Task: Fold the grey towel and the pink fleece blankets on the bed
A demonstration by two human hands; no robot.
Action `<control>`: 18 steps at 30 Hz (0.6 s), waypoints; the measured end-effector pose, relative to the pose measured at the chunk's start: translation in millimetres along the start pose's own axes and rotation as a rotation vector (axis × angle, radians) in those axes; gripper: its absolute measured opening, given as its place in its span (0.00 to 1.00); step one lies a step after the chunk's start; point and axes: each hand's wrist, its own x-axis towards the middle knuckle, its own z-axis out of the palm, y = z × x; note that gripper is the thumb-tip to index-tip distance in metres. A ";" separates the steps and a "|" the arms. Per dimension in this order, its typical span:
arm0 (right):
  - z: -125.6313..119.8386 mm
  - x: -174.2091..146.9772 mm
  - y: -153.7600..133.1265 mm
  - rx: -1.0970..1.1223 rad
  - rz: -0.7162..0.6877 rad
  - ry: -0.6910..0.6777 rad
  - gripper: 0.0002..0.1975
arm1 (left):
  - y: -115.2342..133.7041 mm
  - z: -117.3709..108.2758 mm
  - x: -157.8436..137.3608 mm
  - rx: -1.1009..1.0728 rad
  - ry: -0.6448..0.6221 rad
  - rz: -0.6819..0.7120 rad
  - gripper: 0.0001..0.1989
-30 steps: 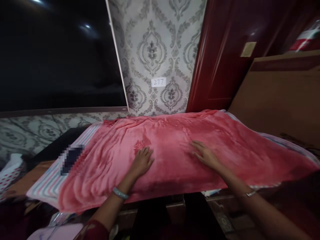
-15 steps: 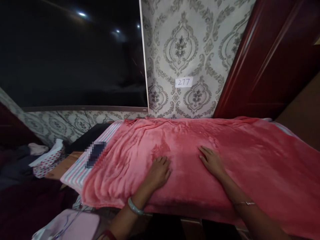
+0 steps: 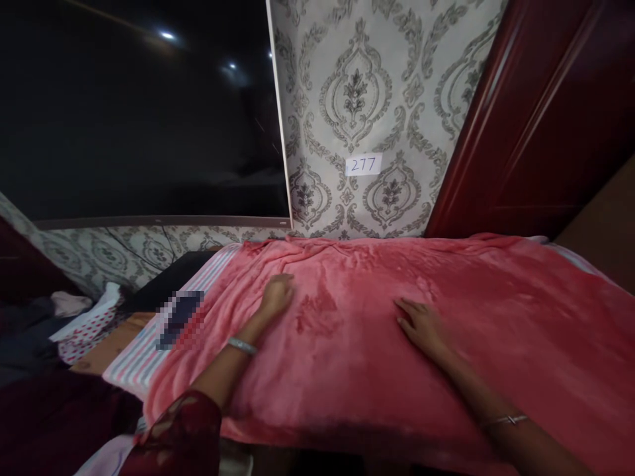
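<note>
A pink-red plush blanket lies spread over a striped sheet. My left hand rests on its left half, near a band of folds, with fingers slightly bent and a little blurred; no cloth is seen gripped in it. On the smoother middle of the blanket, my right hand lies palm down with fingers stretched out. Darker brushed marks in the pile show between the two hands. Soft wrinkles run along the blanket's left side and back edge.
The striped sheet sticks out at the left, with a pixelated dark item on it. A large black TV screen hangs behind. A paper marked 277 is on the patterned wall. Clothes are piled at far left.
My left hand has slid left and away from me across the blanket, leaving a darker streaked patch uncovered. My right hand stays in nearly the same place. The view has shifted slightly.
</note>
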 end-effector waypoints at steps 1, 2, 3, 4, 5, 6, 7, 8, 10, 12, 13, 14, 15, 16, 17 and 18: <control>-0.5 7.7 -0.2 0.006 0.011 -0.008 0.22 | -10.0 -0.4 9.3 0.027 0.018 -0.041 0.24; -1.0 18.0 -1.7 0.018 0.020 -0.012 0.21 | -18.3 1.1 16.4 0.056 0.025 -0.079 0.25; -1.4 30.8 -4.6 0.037 0.023 -0.014 0.20 | -24.8 4.4 21.2 0.082 0.024 -0.112 0.26; -1.4 46.0 -9.2 0.062 0.021 -0.015 0.20 | -29.3 9.1 24.1 0.113 0.012 -0.137 0.26; -0.7 62.9 -15.3 0.090 0.012 -0.015 0.20 | -32.1 14.7 25.2 0.151 -0.003 -0.156 0.26; 1.1 80.7 -22.6 0.119 -0.001 -0.014 0.21 | -33.5 20.5 25.0 0.194 -0.021 -0.168 0.26; 4.2 98.2 -31.0 0.144 -0.010 -0.010 0.21 | -34.0 25.9 24.0 0.238 -0.040 -0.175 0.26; 8.7 114.4 -39.8 0.164 -0.012 -0.001 0.21 | -34.0 30.2 22.6 0.275 -0.056 -0.176 0.27; 21.9 138.3 -57.5 0.198 -0.001 0.013 0.22 | -34.5 34.9 20.5 0.319 -0.081 -0.173 0.27; 38.6 147.6 -72.2 0.222 0.014 0.009 0.22 | -37.6 33.7 21.5 0.301 -0.091 -0.171 0.27; 46.8 147.2 -77.8 0.221 0.014 0.002 0.22 | -40.5 31.3 24.1 0.269 -0.080 -0.174 0.27; 54.0 144.5 -82.2 0.211 0.005 -0.007 0.22 | -44.4 27.9 28.4 0.230 -0.058 -0.183 0.26; 59.8 140.5 -85.5 0.192 -0.012 -0.020 0.21 | -49.3 23.9 34.7 0.190 -0.029 -0.199 0.25; 63.7 136.2 -87.9 0.170 -0.034 -0.035 0.21 | -55.1 19.4 43.2 0.157 0.004 -0.222 0.24; 65.6 132.6 -89.6 0.147 -0.053 -0.053 0.20 | -61.8 14.8 53.7 0.138 0.038 -0.250 0.24; 65.7 130.0 -91.0 0.129 -0.061 -0.074 0.20 | -69.0 10.5 66.0 0.133 0.065 -0.284 0.24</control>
